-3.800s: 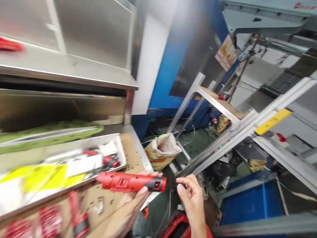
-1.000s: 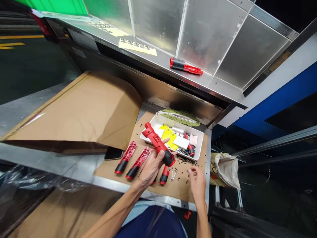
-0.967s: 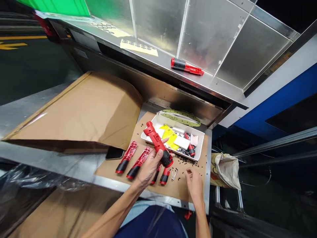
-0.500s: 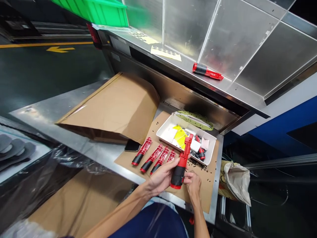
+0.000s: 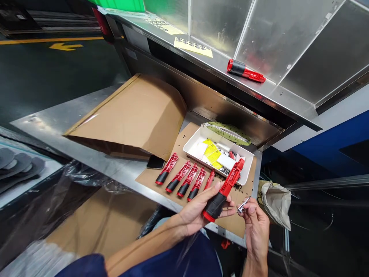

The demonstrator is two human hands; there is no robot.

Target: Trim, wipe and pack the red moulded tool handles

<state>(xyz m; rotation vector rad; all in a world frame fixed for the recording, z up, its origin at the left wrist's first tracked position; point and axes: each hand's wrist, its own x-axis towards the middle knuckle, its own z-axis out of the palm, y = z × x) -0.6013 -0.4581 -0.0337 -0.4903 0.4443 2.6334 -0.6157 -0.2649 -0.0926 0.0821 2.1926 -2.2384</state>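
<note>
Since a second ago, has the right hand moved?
Yes. The right hand has pulled back toward the person, from over the cardboard mat to its near right corner, now pinching a small metal tool.

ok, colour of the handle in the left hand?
Handle: red, with a black grip end. Head view.

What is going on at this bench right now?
A person at a steel workbench grips a red-and-black tool handle in the left hand, black end toward them. The right hand pinches a small metal tool, apparently tweezers, just beside that black end. On the cardboard sheet ahead lies a row of open handle halves, next to a white tray of labels and small parts.
</note>
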